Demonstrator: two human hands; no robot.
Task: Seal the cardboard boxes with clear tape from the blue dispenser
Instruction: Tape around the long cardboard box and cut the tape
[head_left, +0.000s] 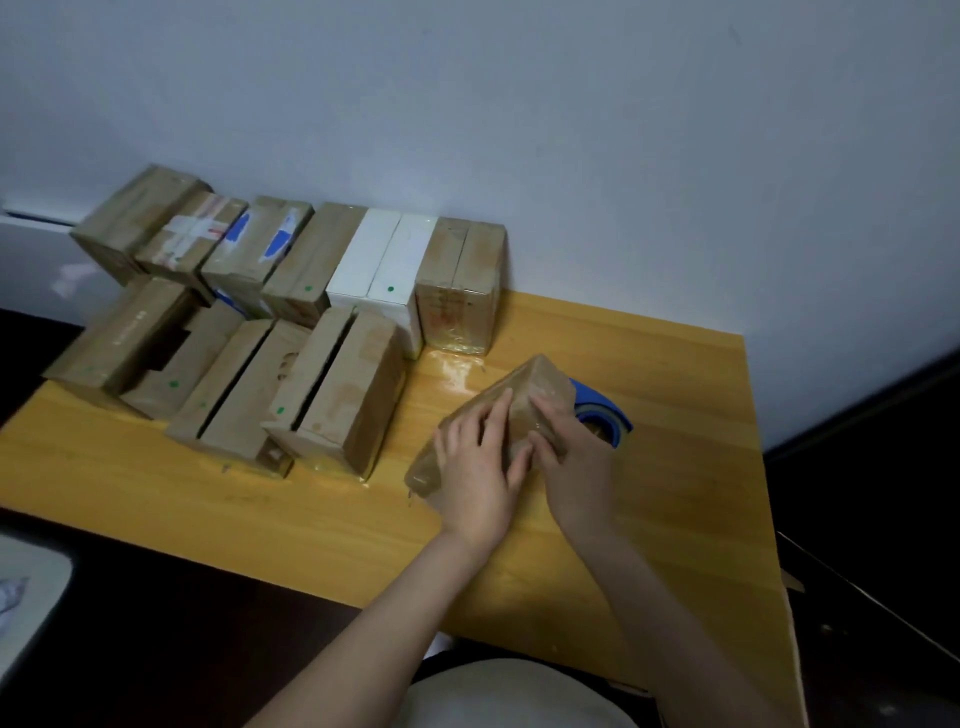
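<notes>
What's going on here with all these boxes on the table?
A person is working on one tape-wrapped cardboard box at the near right of the wooden table. The left hand and right hand both lie on it, fingers pressed to its surface, perhaps smoothing tape. The blue tape dispenser sits just behind it, unheld. A back row of boxes lines the wall; the front row shows open gaps on top.
</notes>
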